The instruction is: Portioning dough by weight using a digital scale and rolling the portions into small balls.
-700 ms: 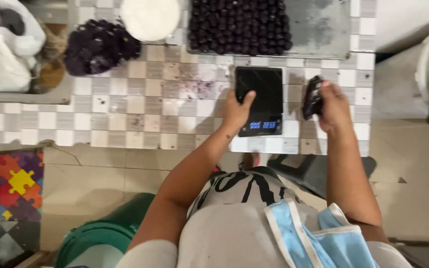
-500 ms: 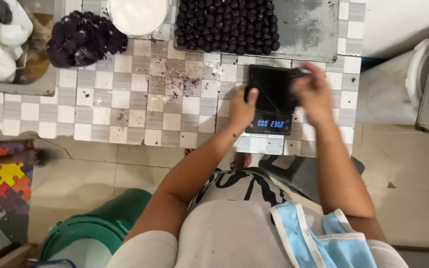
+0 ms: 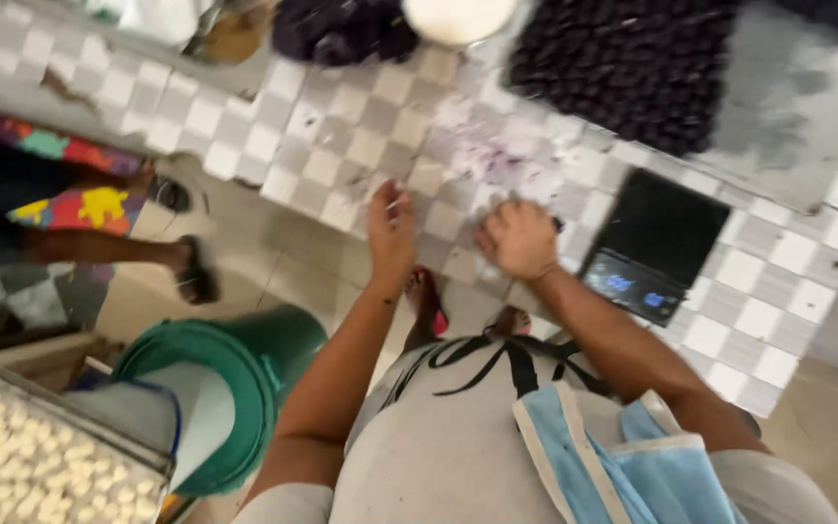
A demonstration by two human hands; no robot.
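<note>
Hands (image 3: 516, 238) pressing on tiled counter (image 3: 341, 136) beside scale (image 3: 647, 247) | left hand (image 3: 392, 233) flat, fingers open | right fingers curled, contents hidden | tray of dark balls (image 3: 632, 68) sitting mostly filled

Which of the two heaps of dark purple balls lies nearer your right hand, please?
The large flat heap of dark purple balls beyond the black digital scale; the smaller mound sits farther left.

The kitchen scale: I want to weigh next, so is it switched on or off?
On. The black scale sits on the tiled counter, and its display strip shows lit blue digits; its platform is bare.
</note>
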